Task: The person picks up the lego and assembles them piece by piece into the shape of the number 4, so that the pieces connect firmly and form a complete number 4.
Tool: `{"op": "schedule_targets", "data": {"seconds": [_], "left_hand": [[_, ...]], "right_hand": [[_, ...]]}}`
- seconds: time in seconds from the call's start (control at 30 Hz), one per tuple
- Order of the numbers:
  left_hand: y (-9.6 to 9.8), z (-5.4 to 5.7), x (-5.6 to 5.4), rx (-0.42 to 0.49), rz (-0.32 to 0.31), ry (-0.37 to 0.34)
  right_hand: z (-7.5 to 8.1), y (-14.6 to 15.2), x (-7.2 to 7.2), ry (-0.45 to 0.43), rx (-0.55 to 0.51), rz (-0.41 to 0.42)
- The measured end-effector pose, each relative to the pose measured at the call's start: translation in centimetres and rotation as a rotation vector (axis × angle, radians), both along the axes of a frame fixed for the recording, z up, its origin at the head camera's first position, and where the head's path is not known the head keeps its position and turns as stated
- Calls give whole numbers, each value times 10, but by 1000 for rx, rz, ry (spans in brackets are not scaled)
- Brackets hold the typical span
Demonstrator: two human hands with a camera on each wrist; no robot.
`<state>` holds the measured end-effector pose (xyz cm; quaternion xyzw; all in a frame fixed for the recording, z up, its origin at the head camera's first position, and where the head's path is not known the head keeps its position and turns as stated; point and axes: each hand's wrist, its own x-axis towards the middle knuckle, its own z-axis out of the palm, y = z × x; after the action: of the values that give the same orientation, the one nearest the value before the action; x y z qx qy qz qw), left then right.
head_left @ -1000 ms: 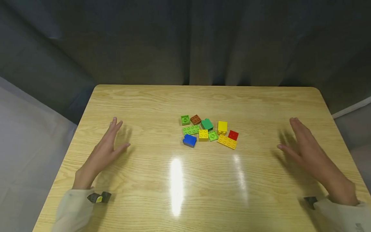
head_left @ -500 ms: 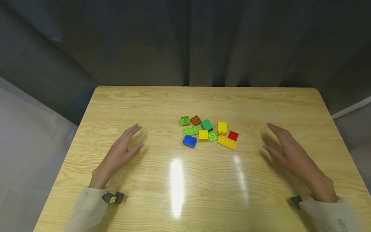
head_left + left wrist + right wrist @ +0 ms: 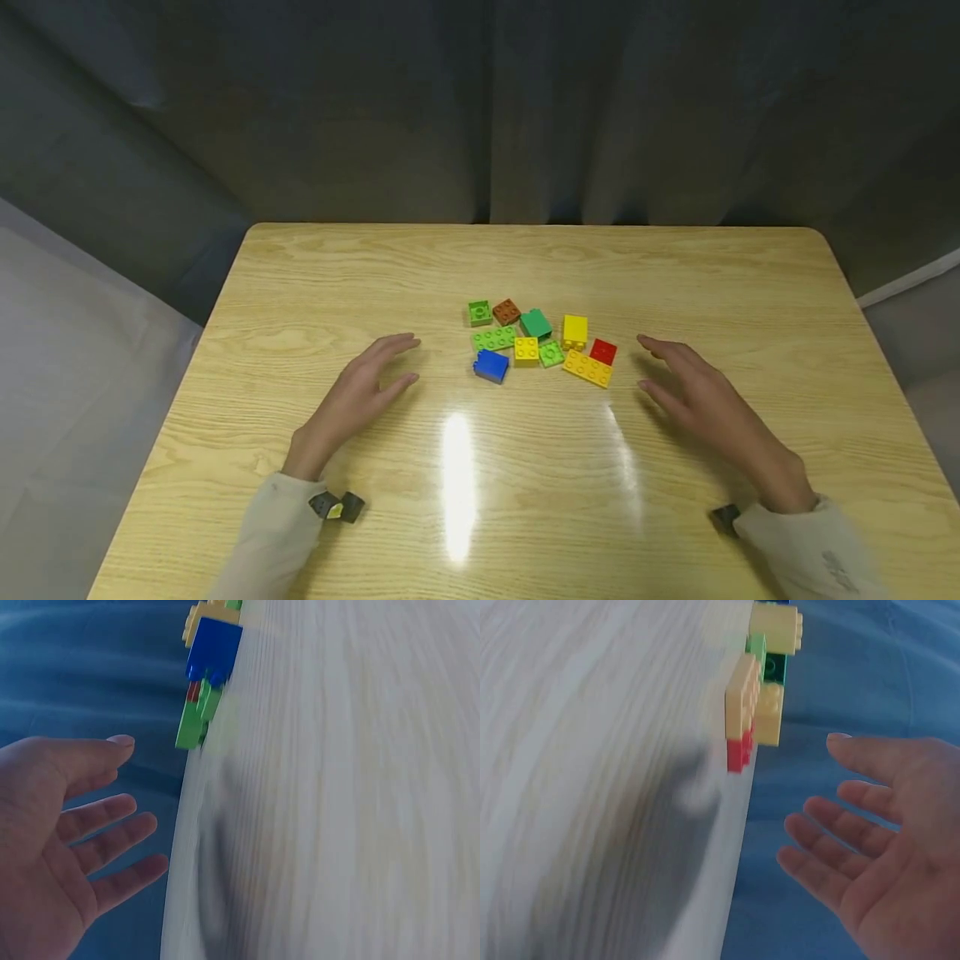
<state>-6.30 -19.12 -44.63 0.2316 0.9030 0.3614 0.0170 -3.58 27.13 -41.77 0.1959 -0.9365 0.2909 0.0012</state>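
Toy building bricks lie in a loose cluster mid-table. On its left are a blue brick, a long light green brick and a small light green brick. A brown brick and a dark green brick lie along the back. To the right are a red brick, a long yellow brick and a taller yellow brick. My left hand hovers left of the cluster, fingers relaxed and holding nothing. Right of the red brick, my right hand hangs over the table, likewise holding nothing.
A square yellow brick and a light green square piece sit in the cluster's middle. The wooden table has rounded far corners. Behind it hangs a dark curtain. Both sleeves carry small dark devices at the wrists.
Both hands have moved inward over the table, the left one rightward and the right one leftward, closer to the bricks. The bricks have stayed where they were.
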Motion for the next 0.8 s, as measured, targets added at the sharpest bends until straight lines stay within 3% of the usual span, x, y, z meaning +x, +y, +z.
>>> {"op": "schedule_targets", "data": {"seconds": [0.43, 0.8], "left_hand": [[42, -7, -7, 73, -92, 33], [75, -9, -8, 24, -113, 91]], "right_hand": [[-7, -41, -6, -24, 7, 41], [-4, -89, -18, -95, 2, 59]]}}
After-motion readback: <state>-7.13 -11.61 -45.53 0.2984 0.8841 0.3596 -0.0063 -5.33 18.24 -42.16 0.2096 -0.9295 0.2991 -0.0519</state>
